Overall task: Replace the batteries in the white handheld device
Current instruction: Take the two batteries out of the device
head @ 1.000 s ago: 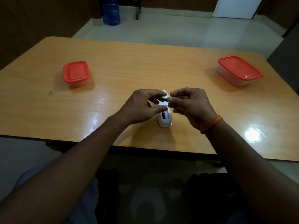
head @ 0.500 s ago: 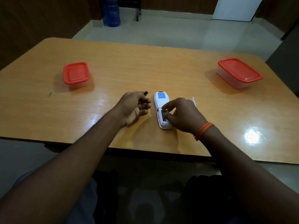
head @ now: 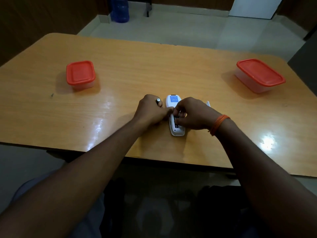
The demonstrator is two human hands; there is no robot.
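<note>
The white handheld device (head: 173, 102) lies face down on the wooden table (head: 154, 66), its battery compartment open toward me. My left hand (head: 151, 112) holds a dark battery (head: 158, 100) whose metal end sticks out above the fingers, while its thumb touches the device's left edge. My right hand (head: 192, 114) rests over the compartment with fingertips on a battery inside it. The white compartment cover (head: 208, 103) peeks out behind my right hand.
A small red-lidded container (head: 80, 73) stands at the left of the table. A larger red-lidded container (head: 259, 74) stands at the far right. A blue water jug (head: 120, 9) is on the floor beyond the table.
My left hand, still holding a battery, has moved right against the device. My right hand stays over the open compartment, fingers pressing inside it.
</note>
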